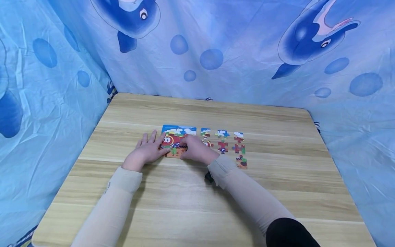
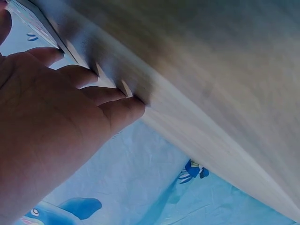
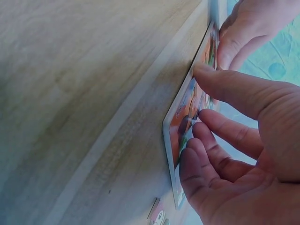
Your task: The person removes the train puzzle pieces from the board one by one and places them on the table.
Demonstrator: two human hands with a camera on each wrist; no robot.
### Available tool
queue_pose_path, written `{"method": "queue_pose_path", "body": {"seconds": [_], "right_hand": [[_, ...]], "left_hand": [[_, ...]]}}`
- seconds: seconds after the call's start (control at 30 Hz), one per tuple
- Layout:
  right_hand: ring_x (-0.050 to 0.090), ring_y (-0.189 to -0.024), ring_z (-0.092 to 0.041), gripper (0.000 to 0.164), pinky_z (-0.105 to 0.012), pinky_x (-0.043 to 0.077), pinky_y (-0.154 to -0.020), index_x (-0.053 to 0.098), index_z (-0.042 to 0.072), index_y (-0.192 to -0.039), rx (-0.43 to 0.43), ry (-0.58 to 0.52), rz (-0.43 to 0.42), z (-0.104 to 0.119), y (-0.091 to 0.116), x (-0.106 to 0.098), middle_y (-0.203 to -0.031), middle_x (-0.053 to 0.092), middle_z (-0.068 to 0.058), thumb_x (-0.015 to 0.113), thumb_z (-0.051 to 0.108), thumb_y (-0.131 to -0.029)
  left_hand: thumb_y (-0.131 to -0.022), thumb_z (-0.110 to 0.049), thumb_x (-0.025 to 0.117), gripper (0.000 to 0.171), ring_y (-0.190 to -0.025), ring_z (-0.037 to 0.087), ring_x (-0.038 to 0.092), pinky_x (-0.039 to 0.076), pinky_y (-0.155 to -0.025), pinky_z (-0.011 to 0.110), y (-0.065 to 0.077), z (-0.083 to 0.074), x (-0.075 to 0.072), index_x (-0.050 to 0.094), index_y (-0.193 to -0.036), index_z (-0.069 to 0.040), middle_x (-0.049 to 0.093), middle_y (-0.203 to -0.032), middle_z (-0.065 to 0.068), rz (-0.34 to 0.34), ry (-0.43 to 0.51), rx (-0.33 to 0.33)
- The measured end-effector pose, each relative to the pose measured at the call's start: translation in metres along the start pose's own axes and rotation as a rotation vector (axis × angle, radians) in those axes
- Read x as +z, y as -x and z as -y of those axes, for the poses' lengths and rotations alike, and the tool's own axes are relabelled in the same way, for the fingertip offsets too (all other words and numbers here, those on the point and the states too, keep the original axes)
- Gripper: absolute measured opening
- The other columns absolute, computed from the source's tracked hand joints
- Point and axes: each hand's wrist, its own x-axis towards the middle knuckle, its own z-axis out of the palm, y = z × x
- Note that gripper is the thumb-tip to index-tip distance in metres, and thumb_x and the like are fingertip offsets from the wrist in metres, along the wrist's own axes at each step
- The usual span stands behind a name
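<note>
A jigsaw puzzle board (image 1: pixel 179 130) with a red cartoon figure, blue sky and orange ground lies on the table. At its left edge my left hand (image 1: pixel 146 151) has its fingers spread, the thumb across the lower left corner. In the left wrist view, the left fingertips (image 2: pixel 123 112) rest on the tabletop beside the board. My right hand (image 1: pixel 197 148) bends over the board's right part. The right wrist view shows its thumb (image 3: pixel 225 86) at the lower edge and its curled fingers touching the picture. I cannot tell whether a piece is pinched there.
Right of the board, loose puzzle pieces lie in columns, among them a cloud piece (image 1: pixel 223 133), a red piece (image 1: pixel 223 146) and a lower corner piece (image 1: pixel 241 162). The wooden table (image 1: pixel 172 212) meets blue dolphin-print cloth (image 1: pixel 234 82) at the back and sides.
</note>
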Motion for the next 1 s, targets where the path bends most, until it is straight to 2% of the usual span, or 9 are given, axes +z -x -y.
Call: {"method": "queue_pose_path", "body": {"seconds": [0.27,0.7,0.87,1.0], "right_hand": [[0.058,-0.11,-0.015,0.043,-0.034,0.046,-0.099,0.074,0.01,-0.12,0.011,-0.004,-0.001,0.0011,-0.0015,0.0011,-0.117,0.065,0.0,0.089,0.022,-0.081],[0.058,-0.11,-0.018,0.048,-0.035,0.046,-0.1,0.07,0.009,-0.119,0.044,-0.012,-0.018,0.0027,-0.0029,0.0018,-0.118,0.064,-0.003,0.091,0.024,-0.079],[0.059,-0.102,-0.015,0.047,-0.033,0.048,-0.094,0.068,0.01,-0.116,0.061,-0.045,-0.025,0.0024,-0.0027,0.0012,-0.11,0.063,0.0,0.092,0.024,-0.078],[0.059,-0.091,-0.013,0.036,-0.029,0.05,-0.084,0.067,0.012,-0.107,0.061,-0.089,-0.039,0.0016,-0.0027,0.002,-0.101,0.062,0.003,0.09,0.019,-0.081]], "left_hand": [[-0.097,-0.072,0.045,0.094,-0.146,0.051,-0.018,-0.004,-0.112,0.07,0.0002,-0.0002,-0.0004,0.006,-0.165,-0.02,-0.013,-0.167,0.02,-0.004,0.008,-0.006],[-0.095,-0.073,0.044,0.096,-0.146,0.051,-0.018,-0.005,-0.112,0.07,-0.005,0.0029,0.0039,0.006,-0.165,-0.02,-0.013,-0.167,0.02,-0.011,-0.001,-0.012],[-0.095,-0.072,0.045,0.096,-0.146,0.051,-0.018,-0.006,-0.112,0.07,-0.0027,0.0011,0.0029,0.006,-0.165,-0.02,-0.012,-0.167,0.02,-0.016,0.0,-0.015],[-0.095,-0.073,0.045,0.095,-0.146,0.05,-0.019,-0.006,-0.113,0.069,-0.0027,0.0019,0.0036,0.006,-0.165,-0.021,-0.013,-0.167,0.019,-0.014,0.004,-0.025]]}}
